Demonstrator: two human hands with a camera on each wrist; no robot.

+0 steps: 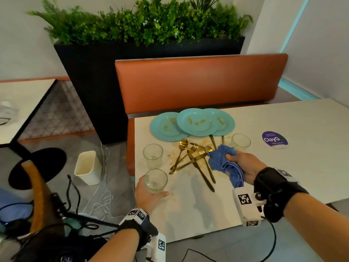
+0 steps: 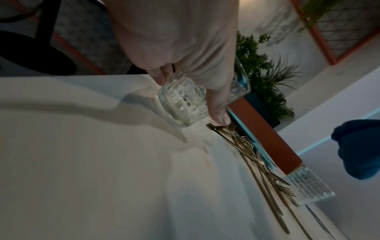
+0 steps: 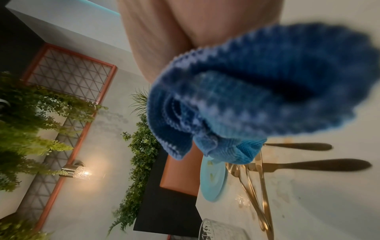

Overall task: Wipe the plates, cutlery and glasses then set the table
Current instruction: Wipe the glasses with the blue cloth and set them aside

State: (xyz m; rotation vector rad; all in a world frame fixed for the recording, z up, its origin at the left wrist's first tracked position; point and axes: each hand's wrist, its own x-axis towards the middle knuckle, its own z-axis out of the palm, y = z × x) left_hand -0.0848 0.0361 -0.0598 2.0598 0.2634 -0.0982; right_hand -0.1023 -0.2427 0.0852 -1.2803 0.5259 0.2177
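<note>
My left hand (image 1: 151, 193) grips a clear glass (image 1: 156, 180) at the near left edge of the white table (image 1: 283, 167); in the left wrist view the fingers (image 2: 218, 110) wrap the ribbed glass (image 2: 183, 104). My right hand (image 1: 243, 163) holds a bunched blue cloth (image 1: 223, 159) above the gold cutlery (image 1: 194, 159), which lies in a stained heap. The cloth (image 3: 246, 100) fills the right wrist view. Three soiled turquoise plates (image 1: 196, 121) overlap at the far edge. A second glass (image 1: 153, 155) stands at left, a third glass (image 1: 240, 141) at right.
An orange bench (image 1: 198, 82) and a black planter (image 1: 90, 82) with greenery stand behind the table. A purple sticker (image 1: 274, 138) is on the tabletop. On the floor at left are a cream bin (image 1: 86, 167), cables and a chair (image 1: 37, 195). Another table (image 1: 22, 103) is far left.
</note>
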